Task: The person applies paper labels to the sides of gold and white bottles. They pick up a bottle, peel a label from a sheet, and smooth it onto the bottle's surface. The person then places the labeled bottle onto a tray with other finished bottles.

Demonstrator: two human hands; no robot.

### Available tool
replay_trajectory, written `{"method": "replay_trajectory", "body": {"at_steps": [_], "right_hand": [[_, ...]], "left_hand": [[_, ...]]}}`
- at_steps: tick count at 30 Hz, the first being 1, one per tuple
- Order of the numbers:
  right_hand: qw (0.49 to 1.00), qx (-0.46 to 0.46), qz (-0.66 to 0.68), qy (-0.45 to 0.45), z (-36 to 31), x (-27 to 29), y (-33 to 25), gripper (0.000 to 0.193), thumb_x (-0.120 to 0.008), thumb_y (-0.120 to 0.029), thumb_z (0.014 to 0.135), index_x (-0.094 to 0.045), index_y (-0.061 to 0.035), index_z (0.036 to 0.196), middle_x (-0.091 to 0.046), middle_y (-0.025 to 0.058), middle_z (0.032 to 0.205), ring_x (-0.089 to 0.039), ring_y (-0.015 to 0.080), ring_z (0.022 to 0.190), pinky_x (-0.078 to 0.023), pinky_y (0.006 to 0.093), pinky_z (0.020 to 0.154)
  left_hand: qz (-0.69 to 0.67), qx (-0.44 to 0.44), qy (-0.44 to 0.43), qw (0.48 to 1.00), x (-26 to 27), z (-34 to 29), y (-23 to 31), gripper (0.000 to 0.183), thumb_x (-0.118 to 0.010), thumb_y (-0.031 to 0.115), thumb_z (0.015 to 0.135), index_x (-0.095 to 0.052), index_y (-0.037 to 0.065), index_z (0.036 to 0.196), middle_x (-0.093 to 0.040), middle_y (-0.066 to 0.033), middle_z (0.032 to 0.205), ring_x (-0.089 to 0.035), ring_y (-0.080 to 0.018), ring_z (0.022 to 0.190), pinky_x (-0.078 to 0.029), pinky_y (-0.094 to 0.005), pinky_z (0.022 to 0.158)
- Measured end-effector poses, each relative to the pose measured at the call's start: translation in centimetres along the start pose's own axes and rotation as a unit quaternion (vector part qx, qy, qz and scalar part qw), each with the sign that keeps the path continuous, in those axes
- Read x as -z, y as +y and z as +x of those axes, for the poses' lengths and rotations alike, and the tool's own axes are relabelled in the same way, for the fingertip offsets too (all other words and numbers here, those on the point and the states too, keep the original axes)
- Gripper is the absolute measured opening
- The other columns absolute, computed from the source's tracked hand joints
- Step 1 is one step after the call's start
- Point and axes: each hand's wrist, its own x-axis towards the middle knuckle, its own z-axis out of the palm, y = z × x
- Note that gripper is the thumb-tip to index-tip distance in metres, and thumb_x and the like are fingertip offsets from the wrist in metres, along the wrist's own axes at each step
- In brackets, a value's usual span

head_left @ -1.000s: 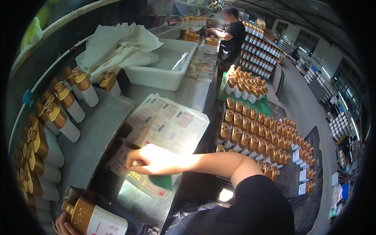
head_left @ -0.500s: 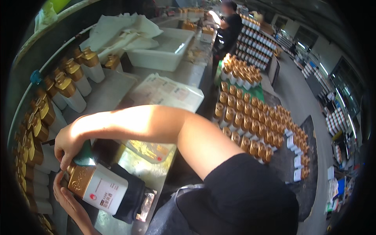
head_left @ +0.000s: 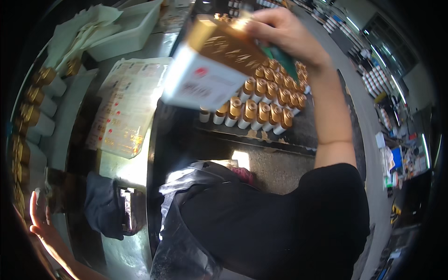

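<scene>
My right hand point(head_left: 289, 37) is raised at the upper middle, its fingers closed round the gold neck of a white bottle point(head_left: 200, 77) with gold shoulders and red and dark print. The bottle is tilted and blurred by motion. A green flat-bladed tool point(head_left: 285, 61) also sticks out under that hand. At the lower left my left hand point(head_left: 43, 223) has its fingers stretched out, beside the row of gold-topped white bottles point(head_left: 37, 116); it holds nothing that I can see. Between my arms a dark cloth-covered pad point(head_left: 101, 203) lies on the metal bench.
Many gold-topped bottles point(head_left: 254, 112) stand in rows on a dark table to the right. A pale sheet with red and gold marks point(head_left: 123, 107) lies on the bench. Behind it are a white tub point(head_left: 135, 39) and crumpled white sheets point(head_left: 77, 35).
My right hand has lifted the bottle off the dark pad and carried it up and to the right. My left hand has left the bottle and moved toward the left row. The view has turned right.
</scene>
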Motion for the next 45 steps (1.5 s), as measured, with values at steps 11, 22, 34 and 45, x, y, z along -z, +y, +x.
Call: {"method": "replay_trajectory", "body": {"at_steps": [11,22,34,45], "right_hand": [[0.719,-0.558,-0.365,0.194,-30.2,6.7,28.6,0.051,-0.059,-0.059,0.083,-0.073,-0.0097,0.080,-0.070,0.0170,0.085,-0.068,0.0358,0.082,-0.051,0.0452,0.073],[0.615,-0.710,-0.273,0.206,-39.3,-5.0,39.9,0.044,-0.062,-0.056,0.085,-0.073,-0.0140,0.088,-0.071,0.0162,0.098,-0.067,0.0367,0.096,-0.053,0.0453,0.082],[0.648,-0.684,-0.258,0.214,-37.5,-2.8,41.2,0.036,-0.064,-0.043,0.087,-0.072,-0.0085,0.092,-0.071,0.0161,0.097,-0.067,0.0369,0.094,-0.053,0.0492,0.080],[0.986,-0.151,-0.053,0.039,5.4,-10.4,24.8,0.031,-0.061,-0.031,0.091,-0.071,-0.0014,0.092,-0.069,0.0073,0.073,-0.066,0.0147,0.066,-0.050,0.0296,0.067]], "left_hand": [[0.017,0.062,-0.093,0.994,1.1,7.0,-9.5,0.083,-0.028,0.074,0.091,-0.048,0.011,0.140,-0.047,-0.0098,0.144,-0.041,-0.0245,0.136,-0.028,-0.0521,0.112],[0.010,0.231,-0.029,0.973,4.9,9.0,-7.6,0.077,-0.033,0.072,0.091,-0.050,0.013,0.138,-0.049,-0.0058,0.142,-0.044,-0.0233,0.133,-0.033,-0.0473,0.108],[0.087,0.119,-0.063,0.987,-11.0,3.0,7.4,0.047,-0.045,0.043,0.097,-0.055,0.010,0.130,-0.052,-0.0055,0.134,-0.052,-0.0216,0.119,-0.042,-0.0366,0.098],[0.057,0.099,0.079,0.990,-4.0,-6.7,2.4,0.029,-0.057,0.018,0.095,-0.060,0.003,0.119,-0.058,-0.0039,0.118,-0.055,-0.0124,0.098,-0.044,-0.0270,0.091]]}}
